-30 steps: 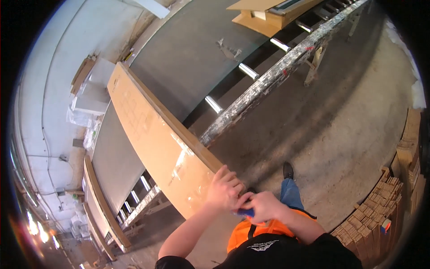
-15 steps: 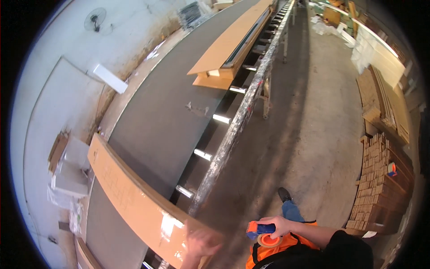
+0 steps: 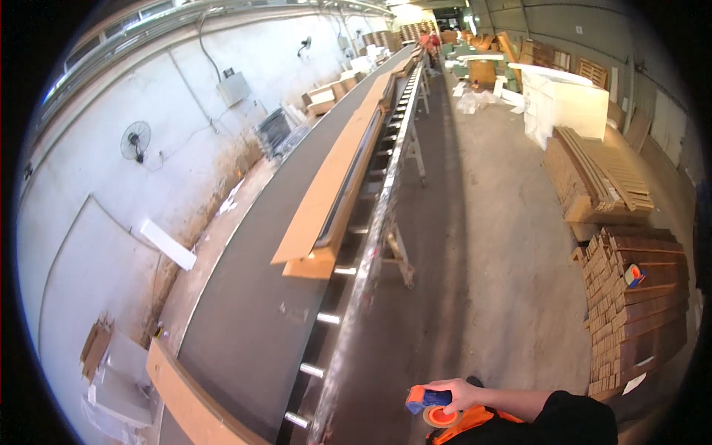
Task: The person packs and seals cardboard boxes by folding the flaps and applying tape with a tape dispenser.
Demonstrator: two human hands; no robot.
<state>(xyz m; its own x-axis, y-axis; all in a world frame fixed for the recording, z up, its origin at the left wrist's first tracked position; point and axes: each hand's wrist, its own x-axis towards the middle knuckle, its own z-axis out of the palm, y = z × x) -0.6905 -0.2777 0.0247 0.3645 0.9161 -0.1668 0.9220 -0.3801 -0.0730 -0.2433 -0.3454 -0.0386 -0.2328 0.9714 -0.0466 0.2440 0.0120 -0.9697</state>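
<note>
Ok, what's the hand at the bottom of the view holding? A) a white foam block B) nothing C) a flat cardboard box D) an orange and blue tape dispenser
D: the right hand grips an orange and blue tape dispenser, away from the conveyor.

My right hand (image 3: 458, 394) has open concrete floor (image 3: 482, 245) ahead (roller conveyor (image 3: 371, 245) hems its left, stacked cardboard (image 3: 630, 304) its right).

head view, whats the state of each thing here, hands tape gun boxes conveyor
right hand: closed around the tape gun
orange and blue tape gun: held low beside the conveyor
left hand: not in view
long flat brown cardboard box: lying lengthwise on the conveyor
near brown cardboard box: lying flat, partly cut off
long roller conveyor: motion cannot be told
</note>
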